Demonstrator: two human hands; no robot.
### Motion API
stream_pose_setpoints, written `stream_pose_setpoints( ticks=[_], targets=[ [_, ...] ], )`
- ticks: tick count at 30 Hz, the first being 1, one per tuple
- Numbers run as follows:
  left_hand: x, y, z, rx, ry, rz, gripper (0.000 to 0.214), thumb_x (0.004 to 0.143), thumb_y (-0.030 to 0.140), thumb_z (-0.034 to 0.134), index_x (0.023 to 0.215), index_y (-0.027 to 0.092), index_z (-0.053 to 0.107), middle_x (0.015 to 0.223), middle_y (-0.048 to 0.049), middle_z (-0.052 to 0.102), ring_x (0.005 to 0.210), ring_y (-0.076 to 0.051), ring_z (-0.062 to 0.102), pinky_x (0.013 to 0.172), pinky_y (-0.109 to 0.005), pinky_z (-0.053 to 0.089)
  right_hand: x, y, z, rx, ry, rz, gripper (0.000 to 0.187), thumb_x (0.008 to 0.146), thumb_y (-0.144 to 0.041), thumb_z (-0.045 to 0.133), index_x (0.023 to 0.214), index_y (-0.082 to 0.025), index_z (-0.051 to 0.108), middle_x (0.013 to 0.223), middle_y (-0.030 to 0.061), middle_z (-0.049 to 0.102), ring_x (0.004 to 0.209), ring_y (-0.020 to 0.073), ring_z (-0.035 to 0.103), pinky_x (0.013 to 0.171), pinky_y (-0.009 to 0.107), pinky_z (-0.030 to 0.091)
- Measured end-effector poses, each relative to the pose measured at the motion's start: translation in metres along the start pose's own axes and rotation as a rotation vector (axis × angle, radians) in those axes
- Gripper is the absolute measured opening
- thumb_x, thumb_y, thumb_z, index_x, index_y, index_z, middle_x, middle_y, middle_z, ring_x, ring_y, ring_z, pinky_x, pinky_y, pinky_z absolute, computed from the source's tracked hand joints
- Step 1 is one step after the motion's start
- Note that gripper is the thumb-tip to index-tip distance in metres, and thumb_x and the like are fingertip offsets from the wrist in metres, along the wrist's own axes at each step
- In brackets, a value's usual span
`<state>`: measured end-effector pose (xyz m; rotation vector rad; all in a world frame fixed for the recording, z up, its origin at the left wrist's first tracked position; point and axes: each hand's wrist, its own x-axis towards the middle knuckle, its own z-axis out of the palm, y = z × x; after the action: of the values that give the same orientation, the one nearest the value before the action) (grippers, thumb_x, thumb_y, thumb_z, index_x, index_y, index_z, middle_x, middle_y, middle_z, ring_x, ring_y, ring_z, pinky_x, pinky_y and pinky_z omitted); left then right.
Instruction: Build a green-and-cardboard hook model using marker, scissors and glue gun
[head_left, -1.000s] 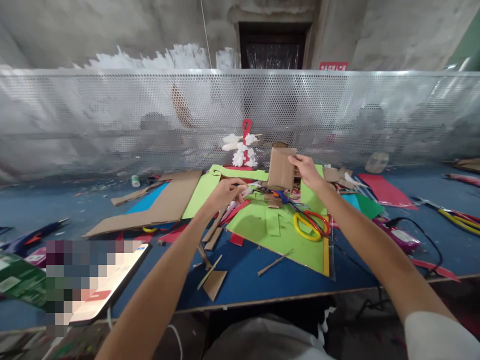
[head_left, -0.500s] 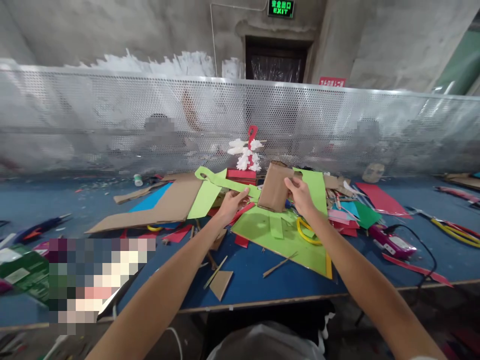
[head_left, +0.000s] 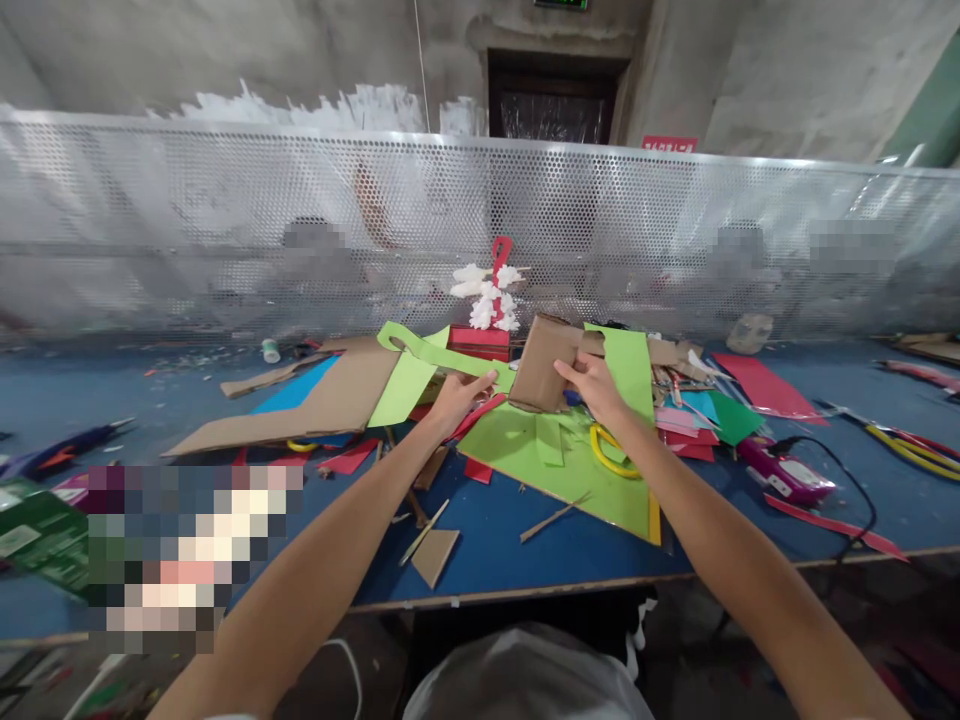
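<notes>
My left hand (head_left: 463, 400) pinches the right end of a long green paper strip (head_left: 442, 354) whose far left end has a hooked, looped shape. In my right hand (head_left: 591, 384) is a brown cardboard box (head_left: 546, 362), held at its right side and slightly tilted. The strip's end lies close to the box's left side; whether they touch I cannot tell. Below both hands lies a large green sheet (head_left: 510, 455) with yellow-handled scissors (head_left: 611, 455) on it. Behind stands a red hook-topped piece with white fluffy clumps (head_left: 491, 300) on a red base (head_left: 480, 343).
Cut cardboard (head_left: 345, 395) lies to the left. Red paper (head_left: 765, 385), a purple device with a black cable (head_left: 787, 470) and yellow-and-red-handled pliers-like tools (head_left: 900, 440) lie right. A perforated metal screen (head_left: 225, 230) borders the blue table (head_left: 495, 555) at the back.
The camera view has tilted down slightly, so the scene sits higher in the picture. Both hands keep hold of the strip and the box, with little visible movement.
</notes>
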<state>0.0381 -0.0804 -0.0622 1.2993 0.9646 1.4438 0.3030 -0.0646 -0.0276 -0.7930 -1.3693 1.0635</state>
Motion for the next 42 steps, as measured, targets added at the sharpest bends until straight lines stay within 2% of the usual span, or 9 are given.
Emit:
stream_pose_setpoints(
  ticks=[7, 14, 18, 23, 27, 31, 35, 42],
  targets=[
    [0.0, -0.002, -0.002, 0.056, -0.013, 0.001, 0.039, 0.065, 0.047, 0.092, 0.07, 0.017, 0.069, 0.06, -0.0036, 0.062, 0.056, -0.015, 0.057, 0.053, -0.03, 0.05, 0.003, 0.007, -0.003, -0.058, 0.001, 0.008, 0.048, 0.067, -0.053, 0.085, 0.099, -0.019, 0.074, 0.109, 0.0105, 0.079, 0.098, 0.0294, 0.073, 0.083, 0.042, 0.061],
    [-0.005, 0.005, 0.002, 0.092, -0.02, 0.003, 0.04, 0.067, 0.047, 0.091, 0.071, 0.016, 0.067, 0.059, -0.0036, 0.061, 0.054, -0.014, 0.055, 0.052, -0.029, 0.047, 0.001, 0.004, -0.002, -0.027, 0.0, 0.028, 0.052, 0.064, -0.054, 0.088, 0.101, -0.019, 0.075, 0.111, 0.0109, 0.079, 0.103, 0.031, 0.073, 0.086, 0.044, 0.062],
    [-0.011, 0.014, 0.014, 0.102, -0.039, 0.048, 0.041, 0.069, 0.051, 0.088, 0.076, 0.015, 0.069, 0.065, -0.0041, 0.065, 0.059, -0.016, 0.059, 0.057, -0.029, 0.049, 0.0, 0.001, -0.001, 0.009, -0.01, 0.048, 0.055, 0.062, -0.056, 0.089, 0.1, -0.02, 0.075, 0.108, 0.01, 0.08, 0.1, 0.0302, 0.073, 0.082, 0.042, 0.063],
    [-0.018, 0.026, 0.028, 0.088, -0.032, 0.097, 0.048, 0.061, 0.047, 0.092, 0.091, 0.014, 0.073, 0.08, -0.0069, 0.075, 0.077, -0.023, 0.068, 0.07, -0.033, 0.054, -0.003, -0.001, 0.002, 0.001, -0.031, 0.05, 0.052, 0.066, -0.056, 0.088, 0.101, -0.02, 0.074, 0.107, 0.0097, 0.08, 0.093, 0.0275, 0.073, 0.077, 0.039, 0.062],
    [-0.018, 0.027, 0.028, 0.05, -0.032, 0.098, 0.056, 0.057, 0.042, 0.095, 0.1, 0.013, 0.074, 0.091, -0.0104, 0.077, 0.087, -0.025, 0.07, 0.078, -0.035, 0.055, -0.007, -0.001, 0.004, -0.043, -0.038, 0.053, 0.05, 0.067, -0.056, 0.086, 0.1, -0.02, 0.073, 0.108, 0.0103, 0.079, 0.091, 0.0266, 0.073, 0.073, 0.037, 0.061],
    [-0.013, 0.021, 0.019, 0.024, 0.043, 0.038, 0.046, 0.063, 0.052, 0.092, 0.082, 0.015, 0.073, 0.072, -0.0068, 0.072, 0.069, -0.02, 0.067, 0.063, -0.029, 0.051, -0.009, -0.001, 0.005, -0.024, -0.057, 0.052, 0.049, 0.068, -0.054, 0.086, 0.101, -0.021, 0.072, 0.107, 0.0101, 0.079, 0.093, 0.027, 0.073, 0.076, 0.039, 0.061],
    [-0.01, 0.017, 0.01, 0.096, 0.076, 0.04, 0.049, 0.068, 0.062, 0.085, 0.061, 0.018, 0.066, 0.053, -0.003, 0.06, 0.056, -0.018, 0.06, 0.052, -0.028, 0.045, -0.007, 0.0, 0.005, -0.007, -0.063, 0.04, 0.048, 0.068, -0.053, 0.087, 0.1, -0.021, 0.072, 0.105, 0.0086, 0.079, 0.093, 0.0257, 0.072, 0.081, 0.041, 0.061],
    [-0.015, 0.016, 0.007, 0.251, 0.07, 0.146, 0.054, 0.074, 0.063, 0.081, 0.052, 0.019, 0.059, 0.048, 0.0001, 0.052, 0.048, -0.014, 0.049, 0.049, -0.028, 0.038, -0.005, 0.0, 0.004, -0.063, -0.032, 0.011, 0.045, 0.067, -0.053, 0.086, 0.095, -0.02, 0.071, 0.092, 0.0061, 0.079, 0.078, 0.0206, 0.07, 0.07, 0.033, 0.059]
  ],
)
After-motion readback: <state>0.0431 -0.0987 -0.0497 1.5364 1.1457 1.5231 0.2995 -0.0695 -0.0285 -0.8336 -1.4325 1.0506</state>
